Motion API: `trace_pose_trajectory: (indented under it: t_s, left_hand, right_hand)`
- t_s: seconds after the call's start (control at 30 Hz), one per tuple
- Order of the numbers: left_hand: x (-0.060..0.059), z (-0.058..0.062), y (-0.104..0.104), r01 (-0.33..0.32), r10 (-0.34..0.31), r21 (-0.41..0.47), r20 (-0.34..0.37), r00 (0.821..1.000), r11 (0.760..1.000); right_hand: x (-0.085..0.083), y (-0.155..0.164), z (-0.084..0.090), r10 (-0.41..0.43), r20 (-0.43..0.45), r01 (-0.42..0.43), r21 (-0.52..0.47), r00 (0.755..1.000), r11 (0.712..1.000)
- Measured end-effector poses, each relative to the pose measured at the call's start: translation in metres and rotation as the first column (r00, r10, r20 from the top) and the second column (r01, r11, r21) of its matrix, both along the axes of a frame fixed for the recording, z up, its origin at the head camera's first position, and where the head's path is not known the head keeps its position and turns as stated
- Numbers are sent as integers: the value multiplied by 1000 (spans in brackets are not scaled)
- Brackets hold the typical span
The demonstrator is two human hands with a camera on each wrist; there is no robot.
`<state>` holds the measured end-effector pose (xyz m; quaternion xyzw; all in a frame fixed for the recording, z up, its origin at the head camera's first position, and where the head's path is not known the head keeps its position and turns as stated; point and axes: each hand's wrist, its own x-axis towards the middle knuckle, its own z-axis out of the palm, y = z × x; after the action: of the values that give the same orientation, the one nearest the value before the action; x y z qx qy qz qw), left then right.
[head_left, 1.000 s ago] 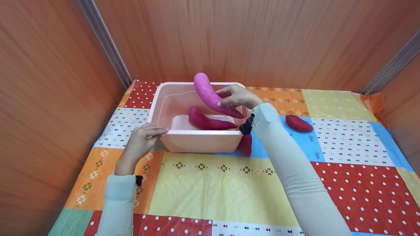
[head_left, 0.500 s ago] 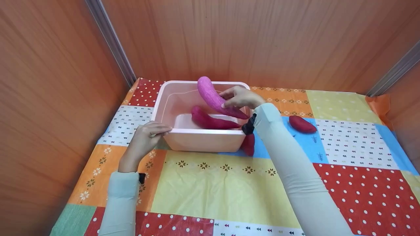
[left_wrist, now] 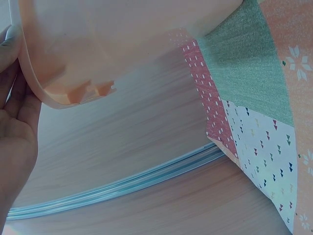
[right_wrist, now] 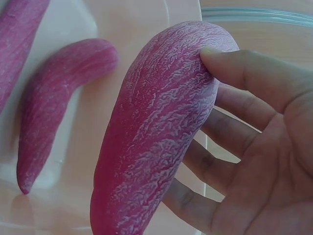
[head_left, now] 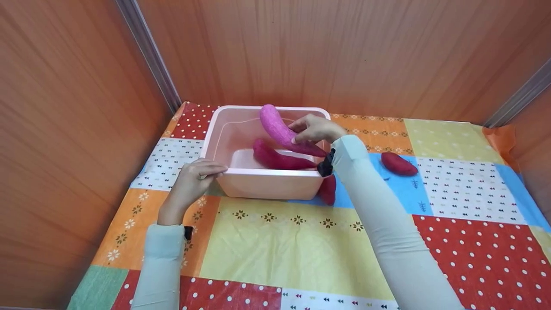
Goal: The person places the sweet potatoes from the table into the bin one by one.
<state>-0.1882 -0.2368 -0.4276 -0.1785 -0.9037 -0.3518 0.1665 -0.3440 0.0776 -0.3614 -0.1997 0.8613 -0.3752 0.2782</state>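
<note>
While wood panels wall a patchwork cloth (head_left: pixel 297 245) | left grip (head_left: pixel 191 183) clasps tub (head_left: pixel 267 183) | right grip (head_left: pixel 316 128) clasps sweet potato (head_left: pixel 275 125)

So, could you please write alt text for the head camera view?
A right hand holds a pink sweet potato over a pink tub, where a darker one lies. The left hand grips the tub's rim.

left sleeve (head_left: pixel 161 258): long, pale mint, snug, ends at wrist | right sleeve (head_left: pixel 379 215): same pale mint | black wrist strap (head_left: pixel 326 165) at each cuff | hands bare
</note>
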Motion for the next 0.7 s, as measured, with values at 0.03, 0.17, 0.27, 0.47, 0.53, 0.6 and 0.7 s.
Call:
trace_pose_trajectory:
  t_s: [0.03, 0.17, 0.27, 0.47, 0.53, 0.6, 0.7]
  left_hand:
    - [0, 0, 0, 0, 0, 1, -1, 1000, 1000]
    - [-1, 1, 1, 0, 0, 0, -9, 1000, 1000]
    - [-1, 1, 2, 2, -2, -4, -15, 1000, 1000]
    - [-1, 1, 2, 1, -2, -3, -31, 1000, 1000]
    - [-1, 2, 2, 1, -1, 2, -31, 1000, 1000]
    - [0, 2, 2, -1, 2, 5, -24, 1000, 1000]
    - [0, 3, 1, -8, 8, -1, -12, 1000, 1000]
  right_hand:
    - [0, 0, 0, 2, 0, -2, 0, 1000, 1000]
    - [1, 1, 0, 2, 4, -2, 3, 1000, 1000]
    - [1, 2, 0, -4, 6, 4, 9, 1000, 1000]
    - [0, 0, -1, 21, 7, -21, 32, 1000, 999]
    - [-1, -2, 0, 32, 8, -32, 40, 999, 999]
    - [-1, -3, 0, 38, 11, -39, 45, 999, 998]
    - [-1, -4, 1, 49, 11, -49, 53, 999, 997]
